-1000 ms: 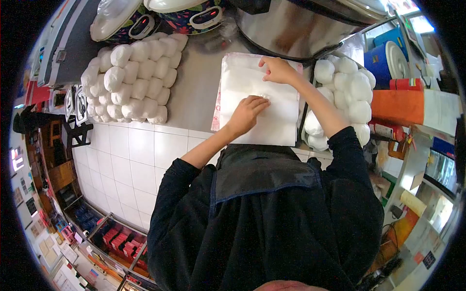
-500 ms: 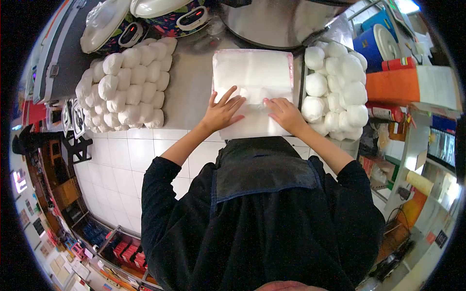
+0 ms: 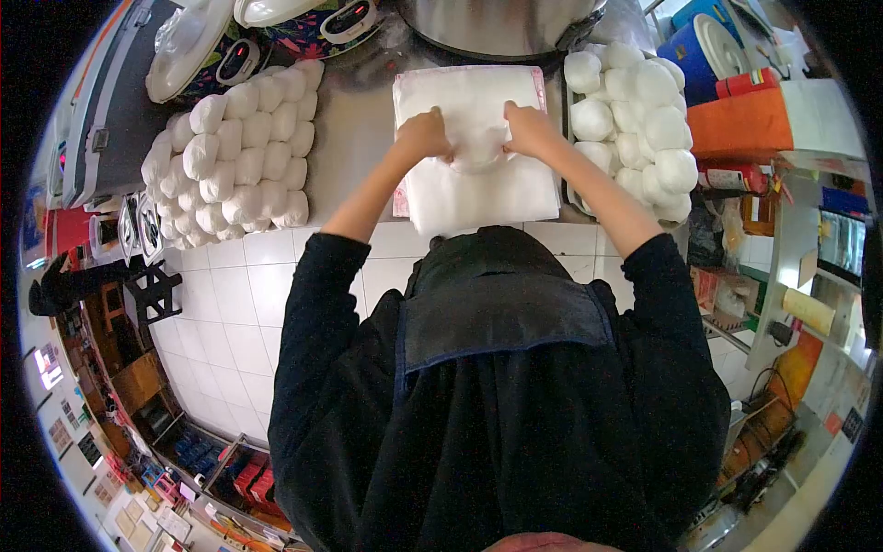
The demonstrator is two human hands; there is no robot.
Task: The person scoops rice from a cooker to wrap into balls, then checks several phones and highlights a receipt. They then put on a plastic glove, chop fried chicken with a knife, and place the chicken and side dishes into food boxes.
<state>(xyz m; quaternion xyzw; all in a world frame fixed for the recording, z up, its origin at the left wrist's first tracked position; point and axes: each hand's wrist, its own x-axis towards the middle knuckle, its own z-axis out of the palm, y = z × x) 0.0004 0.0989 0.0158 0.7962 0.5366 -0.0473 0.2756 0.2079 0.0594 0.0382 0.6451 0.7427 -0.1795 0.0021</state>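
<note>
A stack of thin white sheets [image 3: 478, 198] with a pink-patterned edge lies in front of me on the metal counter. Between my hands, a white rounded bundle [image 3: 480, 152] sits on the top sheet, partly wrapped in it. My left hand [image 3: 424, 135] has its fingers curled in at the bundle's left side, gripping the sheet. On the other side my right hand [image 3: 533, 132] is closed the same way on the sheet. The fingertips of both hands are partly hidden. What lies inside the wrap cannot be made out.
Piles of white wrapped balls stand to the left [image 3: 244, 152] and right [image 3: 635, 129]. A large metal pot [image 3: 497, 26] is behind the sheets. Two patterned electric cookers, one with its display [image 3: 241, 63], stand at the back left. A blue bucket [image 3: 704, 60] is at the right.
Both hands have gone from fingers spread flat on the sheet to closed on it, moving farther from my body. The sheet between them is now gathered into a rounded bundle.
</note>
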